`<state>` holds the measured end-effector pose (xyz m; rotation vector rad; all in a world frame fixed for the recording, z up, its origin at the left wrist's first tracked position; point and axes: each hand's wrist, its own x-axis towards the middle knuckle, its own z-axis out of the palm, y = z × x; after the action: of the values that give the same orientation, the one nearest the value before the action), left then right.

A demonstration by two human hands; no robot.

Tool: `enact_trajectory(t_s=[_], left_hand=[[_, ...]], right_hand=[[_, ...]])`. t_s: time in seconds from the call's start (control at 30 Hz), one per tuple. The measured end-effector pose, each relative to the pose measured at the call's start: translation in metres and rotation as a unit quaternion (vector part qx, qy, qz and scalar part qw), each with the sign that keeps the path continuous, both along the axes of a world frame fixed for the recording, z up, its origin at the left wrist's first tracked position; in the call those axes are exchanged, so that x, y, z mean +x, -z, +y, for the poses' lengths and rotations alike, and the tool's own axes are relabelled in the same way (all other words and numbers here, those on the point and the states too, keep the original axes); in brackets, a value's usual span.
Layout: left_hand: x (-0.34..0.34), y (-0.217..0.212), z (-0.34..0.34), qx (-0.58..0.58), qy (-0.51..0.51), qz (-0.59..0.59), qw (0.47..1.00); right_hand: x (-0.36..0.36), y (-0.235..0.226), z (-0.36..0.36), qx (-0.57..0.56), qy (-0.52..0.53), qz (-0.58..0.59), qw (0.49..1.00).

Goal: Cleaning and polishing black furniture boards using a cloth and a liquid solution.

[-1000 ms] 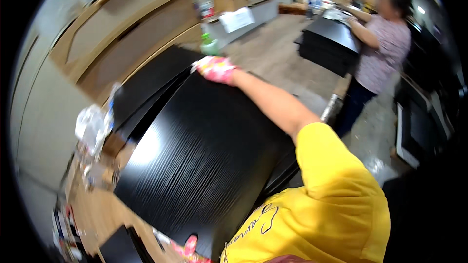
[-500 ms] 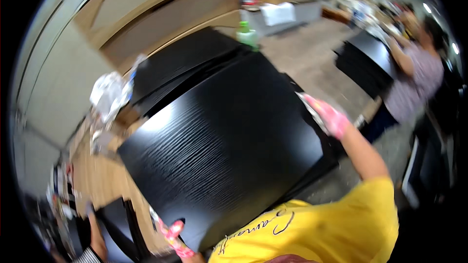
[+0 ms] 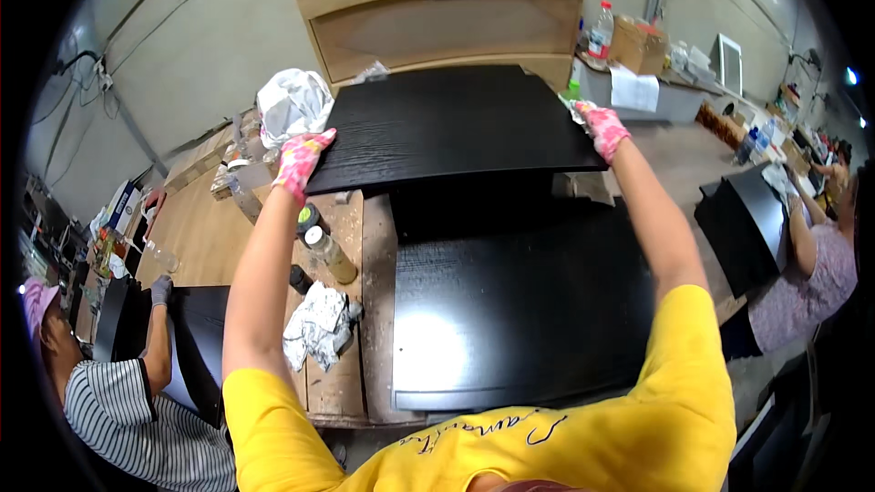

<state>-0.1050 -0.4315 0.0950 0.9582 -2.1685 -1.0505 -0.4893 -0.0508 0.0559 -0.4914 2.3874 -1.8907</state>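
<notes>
A black wood-grain panel (image 3: 456,118) stretches between my hands at the far side of the bench. My left hand (image 3: 303,160), in a pink patterned glove, grips its left edge with the thumb on top. At the right edge, my right hand (image 3: 602,130) is closed on the panel in a similar glove, a bit of whitish cloth showing beside its fingers. Closer to me lies another black panel (image 3: 524,310) with a glossy top. What lies beneath the held panel is mostly hidden in shadow.
Left of the near panel are a crumpled cloth (image 3: 321,326), a bottle of yellowish liquid (image 3: 330,255) and a white plastic bag (image 3: 294,107). A wooden drawer unit (image 3: 447,32) stands behind. Co-workers handle black panels on the left (image 3: 137,401) and right (image 3: 811,282).
The panel has moved from close to my body to the far side, and a glossy panel now shows nearer me. Both arms are stretched forward, and my view has turned.
</notes>
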Motion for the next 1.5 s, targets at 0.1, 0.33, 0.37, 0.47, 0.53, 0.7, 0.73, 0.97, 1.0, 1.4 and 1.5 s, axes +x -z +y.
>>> enact_trajectory(t_s=[0.1, 0.33, 0.37, 0.47, 0.53, 0.7, 0.73, 0.97, 1.0, 1.4, 1.5], left_hand=[[-0.03, -0.006, -0.015, -0.009, 0.064, 0.058, 0.996], [-0.069, 0.054, 0.021, -0.398, 0.186, -0.154, 0.885], [-0.075, 0.062, 0.026, -0.42, 0.167, -0.148, 0.88], [-0.079, 0.078, 0.054, -0.372, 0.164, -0.033, 0.913], [-0.06, 0.09, 0.093, -0.396, 0.222, 0.032, 0.89], [0.053, 0.112, 0.192, -0.385, 0.355, -0.01, 0.852], [0.071, 0.115, 0.206, -0.349, 0.363, -0.011, 0.864], [0.112, 0.126, 0.245, -0.347, 0.361, -0.034, 0.865], [0.114, 0.127, 0.246, -0.343, 0.367, -0.014, 0.864], [0.137, 0.135, 0.249, -0.195, 0.341, 0.088, 0.916], [0.141, 0.14, 0.252, -0.144, 0.323, 0.05, 0.934]], right_hand=[[-0.041, -0.007, -0.039, 0.073, 0.071, 0.09, 0.991], [-0.027, -0.053, 0.046, -0.087, 0.199, 0.226, 0.95], [-0.012, -0.051, 0.064, -0.203, 0.052, 0.205, 0.956], [0.068, -0.032, 0.117, -0.02, -0.117, 0.277, 0.954], [0.152, -0.012, 0.136, 0.186, -0.121, 0.347, 0.912], [0.363, 0.044, 0.111, 0.306, -0.387, 0.331, 0.804], [0.377, 0.054, 0.103, 0.31, -0.33, 0.404, 0.795], [0.241, 0.077, 0.194, 0.477, 0.049, 0.198, 0.855], [0.231, 0.078, 0.199, 0.501, 0.179, 0.188, 0.826], [0.262, 0.079, 0.031, 0.373, -0.249, 0.388, 0.805], [0.154, 0.068, 0.098, 0.472, -0.03, 0.354, 0.807]])
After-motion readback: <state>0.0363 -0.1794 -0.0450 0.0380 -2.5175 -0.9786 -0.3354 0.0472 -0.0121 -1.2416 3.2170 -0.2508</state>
